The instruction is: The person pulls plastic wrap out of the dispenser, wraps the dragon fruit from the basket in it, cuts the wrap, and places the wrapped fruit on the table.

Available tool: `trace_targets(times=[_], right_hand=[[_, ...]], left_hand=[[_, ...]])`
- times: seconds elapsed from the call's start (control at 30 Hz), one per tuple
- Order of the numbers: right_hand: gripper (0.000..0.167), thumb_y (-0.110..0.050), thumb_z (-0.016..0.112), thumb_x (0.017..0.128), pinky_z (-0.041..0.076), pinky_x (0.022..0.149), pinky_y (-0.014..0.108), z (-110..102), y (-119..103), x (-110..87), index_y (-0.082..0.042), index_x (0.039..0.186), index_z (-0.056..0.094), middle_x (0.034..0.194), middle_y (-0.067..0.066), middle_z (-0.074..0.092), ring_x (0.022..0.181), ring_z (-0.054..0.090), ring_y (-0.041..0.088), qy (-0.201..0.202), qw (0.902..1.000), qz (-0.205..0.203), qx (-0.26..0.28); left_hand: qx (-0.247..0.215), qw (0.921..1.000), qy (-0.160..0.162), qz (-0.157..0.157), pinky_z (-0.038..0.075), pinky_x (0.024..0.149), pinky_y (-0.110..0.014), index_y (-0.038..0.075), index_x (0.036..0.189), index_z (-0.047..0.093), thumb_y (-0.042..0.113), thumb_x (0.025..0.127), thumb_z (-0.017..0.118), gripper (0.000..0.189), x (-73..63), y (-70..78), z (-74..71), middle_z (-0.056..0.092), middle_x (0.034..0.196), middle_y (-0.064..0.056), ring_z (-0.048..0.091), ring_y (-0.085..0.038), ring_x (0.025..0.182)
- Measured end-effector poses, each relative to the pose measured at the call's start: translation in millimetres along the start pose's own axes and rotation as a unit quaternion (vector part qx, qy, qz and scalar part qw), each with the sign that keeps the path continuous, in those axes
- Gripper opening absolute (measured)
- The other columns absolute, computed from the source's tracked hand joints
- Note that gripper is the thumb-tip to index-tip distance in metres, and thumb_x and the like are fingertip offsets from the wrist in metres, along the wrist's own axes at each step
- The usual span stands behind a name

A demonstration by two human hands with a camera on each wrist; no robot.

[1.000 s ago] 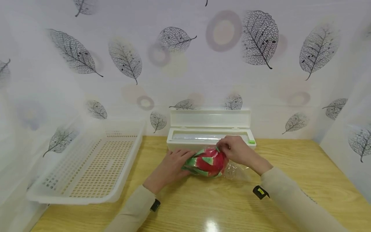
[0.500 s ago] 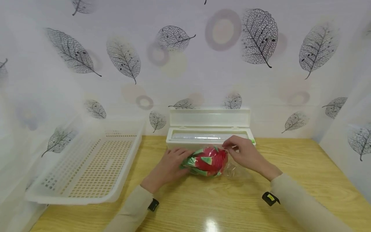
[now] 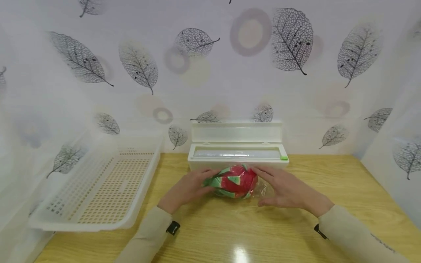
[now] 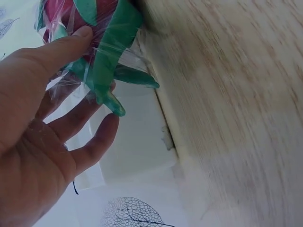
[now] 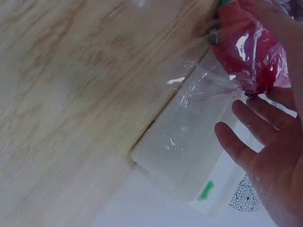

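Note:
A red dragon fruit [image 3: 236, 181] with green leaf tips lies on its side on the table, covered in clear plastic wrap. My left hand [image 3: 187, 189] holds its leafy left end, thumb in front and fingers behind. In the left wrist view, that thumb presses the film beside a green leaf [image 4: 111, 56]. My right hand [image 3: 291, 190] is at the fruit's right end, its fingers fairly straight and apart. Loose wrap [image 5: 189, 94] trails from that end below the right hand's fingers.
Directly behind the fruit stands a white wrap dispenser box [image 3: 194, 165], lid raised, with a film roll [image 3: 236, 153] inside and a green slider [image 3: 284, 158] at its right. A white perforated basket [image 3: 131, 219] sits on the left of the wooden table [image 3: 210, 233]. A leaf-patterned curtain [image 3: 217, 84] hangs behind.
My right hand has let go of the wrap at the fruit's right end; its fingers have spread and the hand has moved right and nearer. My left hand stays at the leafy end.

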State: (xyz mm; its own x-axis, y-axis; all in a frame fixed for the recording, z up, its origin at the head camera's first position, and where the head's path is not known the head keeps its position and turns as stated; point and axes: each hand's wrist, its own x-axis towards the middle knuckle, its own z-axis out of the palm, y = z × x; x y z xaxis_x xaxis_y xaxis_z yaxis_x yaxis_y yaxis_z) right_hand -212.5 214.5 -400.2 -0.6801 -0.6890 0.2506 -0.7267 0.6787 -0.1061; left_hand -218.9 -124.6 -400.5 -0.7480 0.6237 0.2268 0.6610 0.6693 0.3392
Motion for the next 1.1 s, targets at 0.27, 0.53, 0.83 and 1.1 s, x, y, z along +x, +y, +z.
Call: trace_targets(times=[0.27,0.53,0.83,1.1], right_hand=[[0.084,-0.026,0.089,0.078,0.052,0.107,0.052,4,7,14.7,-0.006,0.149,0.049,0.145,0.014,0.059,0.131,0.059,0.035,0.031,0.9994,0.003,0.012],[0.062,-0.023,0.085,0.083,0.057,0.099,0.043,7,13,16.4,-0.014,0.139,0.061,0.129,-0.002,0.071,0.118,0.068,0.019,0.066,0.9911,-0.030,0.112],[0.039,-0.038,0.072,0.095,0.061,0.085,0.036,4,11,-0.2,-0.012,0.123,0.072,0.119,0.001,0.076,0.107,0.072,0.021,-0.019,0.9757,0.012,0.218],[0.028,-0.035,0.067,0.099,0.056,0.078,0.026,6,22,0.2,-0.015,0.115,0.078,0.114,0.003,0.078,0.098,0.069,0.012,-0.058,0.9616,0.071,0.259]], left_hand=[[0.002,0.9999,0.003,0.016,0.057,0.099,-0.041,0.017,0.150,0.052,0.025,0.095,0.073,0.059,3.1,-1.8,-2.2,0.068,0.128,-0.005,0.067,-0.021,0.113],[0.003,0.9987,0.009,0.051,0.055,0.102,-0.042,0.009,0.149,0.051,0.019,0.099,0.067,0.053,4.9,-5.2,0.7,0.069,0.129,-0.008,0.067,-0.024,0.117],[-0.128,0.9883,-0.080,0.021,0.052,0.106,-0.037,0.016,0.146,0.055,0.020,0.104,0.058,0.042,1.2,-6.0,-2.0,0.068,0.133,-0.002,0.064,-0.016,0.121],[-0.187,0.9739,-0.108,-0.070,0.049,0.106,-0.043,0.024,0.144,0.058,0.039,0.108,0.048,0.040,5.8,-7.9,1.8,0.068,0.128,0.002,0.062,-0.017,0.121]])
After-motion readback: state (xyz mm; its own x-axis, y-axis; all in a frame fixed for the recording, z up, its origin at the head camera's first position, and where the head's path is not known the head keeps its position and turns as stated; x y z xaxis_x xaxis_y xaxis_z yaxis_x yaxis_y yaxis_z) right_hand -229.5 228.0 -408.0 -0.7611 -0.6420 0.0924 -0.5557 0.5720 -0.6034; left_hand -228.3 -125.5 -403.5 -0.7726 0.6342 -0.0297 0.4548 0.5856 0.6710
